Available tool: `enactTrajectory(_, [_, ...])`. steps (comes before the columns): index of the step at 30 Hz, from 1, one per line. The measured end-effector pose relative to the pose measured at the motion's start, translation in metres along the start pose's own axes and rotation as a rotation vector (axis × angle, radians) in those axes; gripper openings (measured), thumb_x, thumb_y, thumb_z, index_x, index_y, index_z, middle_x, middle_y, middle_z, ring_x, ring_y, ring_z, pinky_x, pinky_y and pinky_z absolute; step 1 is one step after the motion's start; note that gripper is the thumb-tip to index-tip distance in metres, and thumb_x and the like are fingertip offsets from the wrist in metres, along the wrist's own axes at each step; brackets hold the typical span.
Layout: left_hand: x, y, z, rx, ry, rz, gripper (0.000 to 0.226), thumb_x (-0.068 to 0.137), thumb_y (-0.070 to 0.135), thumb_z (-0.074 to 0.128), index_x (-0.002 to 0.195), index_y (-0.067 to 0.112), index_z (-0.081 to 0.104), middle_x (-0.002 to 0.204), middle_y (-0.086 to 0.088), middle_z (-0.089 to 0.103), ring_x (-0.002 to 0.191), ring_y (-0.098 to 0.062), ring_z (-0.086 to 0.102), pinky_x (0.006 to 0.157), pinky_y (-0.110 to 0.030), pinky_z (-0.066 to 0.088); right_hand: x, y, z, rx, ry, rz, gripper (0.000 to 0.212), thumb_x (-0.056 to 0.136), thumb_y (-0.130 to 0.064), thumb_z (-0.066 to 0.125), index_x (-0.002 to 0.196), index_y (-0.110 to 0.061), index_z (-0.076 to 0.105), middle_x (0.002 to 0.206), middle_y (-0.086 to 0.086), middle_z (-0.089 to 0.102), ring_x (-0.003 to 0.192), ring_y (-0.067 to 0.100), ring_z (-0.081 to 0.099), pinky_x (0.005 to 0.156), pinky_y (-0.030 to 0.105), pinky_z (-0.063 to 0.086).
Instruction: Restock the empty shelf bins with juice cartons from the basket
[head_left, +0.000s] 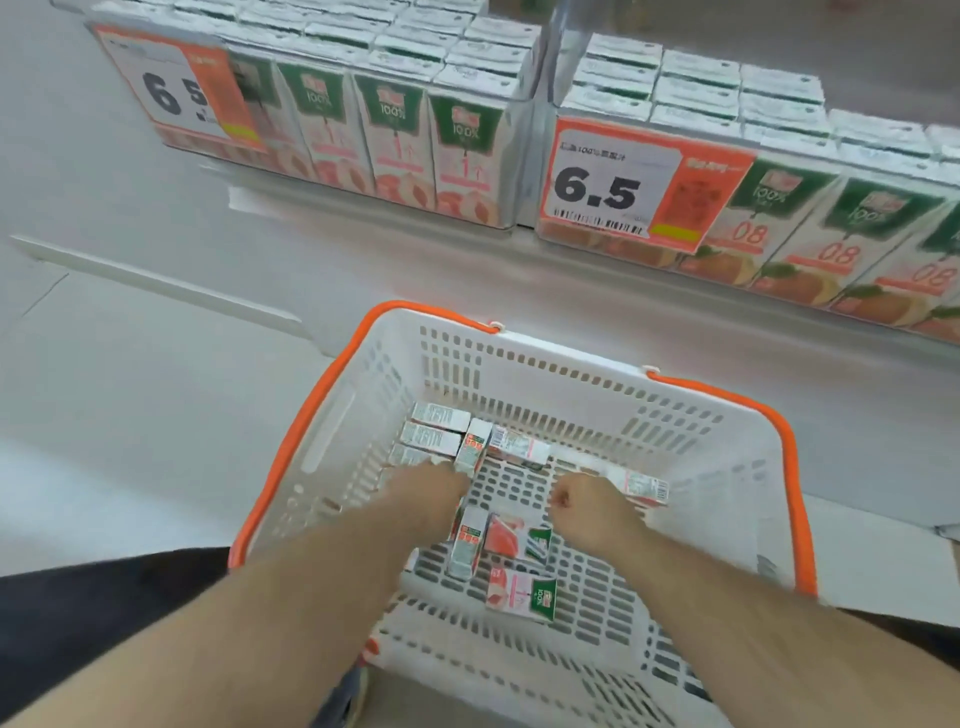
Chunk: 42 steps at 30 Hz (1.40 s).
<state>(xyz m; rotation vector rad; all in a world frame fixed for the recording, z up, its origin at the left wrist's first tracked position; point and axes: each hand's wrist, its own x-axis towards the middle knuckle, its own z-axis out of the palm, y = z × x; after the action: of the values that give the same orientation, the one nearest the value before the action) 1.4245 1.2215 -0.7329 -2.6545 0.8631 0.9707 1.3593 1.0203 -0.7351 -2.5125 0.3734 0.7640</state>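
**Both hands down in the basket among the juice cartons**

The shelf (467, 260) runs across the far side, carrying two clear bins packed with upright cartons: the left bin (363, 130) with pink-fronted packs, the right bin (779, 208) with orange-fronted ones marked 08. Each bin wears an orange-and-white price card reading 6.5; the right card (623, 192) is the sharper of the two.

Below the shelf sits the white basket (701, 467) with its orange rim and handles, standing on the pale floor (130, 389). Loose juice cartons (519, 592) lie scattered on its slotted bottom, a few stacked at the far left corner, others flat or on edge nearer the middle.

The left hand (431, 493) reaches into the stacked group, its fingertips touching a carton there; whether its grip has closed I cannot tell. The right hand (587, 504) is curled round the end of a carton (641, 488) lying toward the basket's right side.
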Motion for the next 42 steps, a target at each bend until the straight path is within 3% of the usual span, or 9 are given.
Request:
enactTrajectory(3, [0.023,0.001,0.03,0.135,0.021,0.041,0.07,0.084,0.014,0.062,0.145,0.016,0.029,0.147,-0.007,0.034,0.132,-0.028,0.037,0.108,-0.048,0.035,0.009,0.007,0.019,0.017,-0.075,0.064,0.013,0.09,-0.01,0.05,0.091,-0.018,0.06,0.087,-0.001,0.061,0.077,0.014,0.056,0.059,0.023,0.04])
enactTrajectory(8, [0.04,-0.002,0.055,0.261,0.096,0.096,0.085,0.081,0.012,0.065,0.149,0.012,0.015,0.151,-0.014,0.019,0.137,-0.034,0.022,0.118,-0.048,0.019,0.022,0.01,0.044,-0.046,-0.14,0.033,0.046,0.089,-0.009,0.054,0.134,-0.015,0.05,0.128,0.005,0.052,0.107,0.021,0.054,0.083,0.028,0.044])
enactTrajectory(14, [0.036,0.008,0.077,0.267,0.106,0.062,0.068,0.092,0.014,0.052,0.149,0.005,0.016,0.155,-0.019,0.009,0.144,-0.037,0.007,0.12,-0.049,0.001,0.032,0.011,0.073,-0.276,-0.107,-0.069,0.055,0.084,-0.027,0.065,0.135,-0.021,0.045,0.133,0.001,0.049,0.123,0.021,0.045,0.107,0.037,0.036])
enactTrajectory(22, [0.036,0.004,0.08,0.388,0.026,0.126,0.079,0.086,0.019,0.061,0.149,0.011,0.014,0.161,-0.017,0.004,0.148,-0.037,-0.008,0.12,-0.053,-0.004,0.024,0.024,0.07,-0.208,-0.083,-0.019,0.045,0.082,-0.033,0.072,0.123,-0.023,0.055,0.116,-0.003,0.059,0.104,0.016,0.056,0.093,0.031,0.045])
enactTrajectory(26, [0.028,0.007,0.042,-0.12,0.044,0.111,0.07,0.078,0.022,0.069,0.139,0.02,0.034,0.143,-0.001,0.036,0.135,-0.022,0.033,0.117,-0.036,0.025,0.004,0.025,0.044,0.198,-0.043,0.056,0.027,0.077,-0.032,0.075,0.099,-0.029,0.061,0.089,-0.01,0.062,0.073,0.009,0.063,0.062,0.027,0.057])
enactTrajectory(28, [0.017,0.004,0.011,-0.496,0.01,0.064,0.071,0.069,0.02,0.08,0.128,0.026,0.041,0.122,0.008,0.046,0.108,-0.013,0.052,0.089,-0.02,0.046,-0.004,0.02,0.024,0.251,-0.009,0.025,0.033,0.077,-0.021,0.076,0.107,-0.027,0.062,0.091,-0.01,0.062,0.07,0.009,0.064,0.059,0.027,0.058])
enactTrajectory(31, [0.002,-0.004,-0.047,-0.789,-0.043,0.062,0.067,0.064,0.012,0.087,0.113,0.028,0.045,0.091,0.007,0.051,0.069,-0.007,0.051,0.053,-0.013,0.04,-0.013,0.008,-0.012,0.234,0.123,-0.035,0.044,0.077,-0.017,0.072,0.119,-0.02,0.061,0.103,-0.006,0.061,0.082,0.012,0.062,0.071,0.028,0.056])
enactTrajectory(36, [-0.046,-0.01,-0.149,-0.931,-0.06,0.211,0.056,0.063,0.002,0.087,0.104,0.024,0.055,0.094,-0.003,0.053,0.073,-0.016,0.048,0.062,-0.022,0.043,-0.042,-0.017,-0.073,0.116,0.37,-0.212,0.061,0.081,-0.018,0.068,0.139,-0.021,0.049,0.136,-0.006,0.05,0.123,0.012,0.048,0.099,0.015,0.033])
enactTrajectory(42, [-0.119,-0.018,-0.221,-1.206,-0.07,0.494,0.057,0.059,-0.011,0.074,0.109,0.01,0.055,0.102,-0.013,0.06,0.083,-0.018,0.061,0.068,-0.025,0.053,-0.087,-0.037,-0.125,0.034,0.581,-0.372,0.062,0.084,-0.021,0.069,0.142,-0.022,0.046,0.139,-0.012,0.042,0.132,0.011,0.039,0.106,0.014,0.024])
